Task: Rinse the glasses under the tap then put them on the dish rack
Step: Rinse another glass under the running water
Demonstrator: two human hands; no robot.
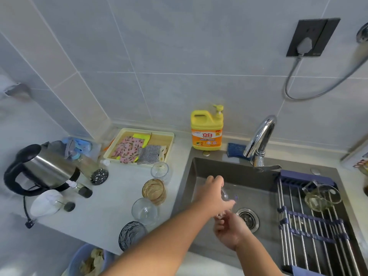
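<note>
Left hand (pixel 214 193) round clear glass (pixel 229 195) over sink (pixel 219 168); right hand (pixel 229 232) perhaps beneath

You have a clear glass (pixel 229 196) over the sink (pixel 219 168). Four more glasses (pixel 153 191) line the counter's (pixel 111 196) right edge. Another glass (pixel 320 198) lies at the dish rack's (pixel 310 236) far end.

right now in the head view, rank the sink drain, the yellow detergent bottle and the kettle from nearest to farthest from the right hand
1. sink drain, just to the right of the right hand.
2. yellow detergent bottle, well behind it, at the back.
3. kettle, far off to the left.
</note>
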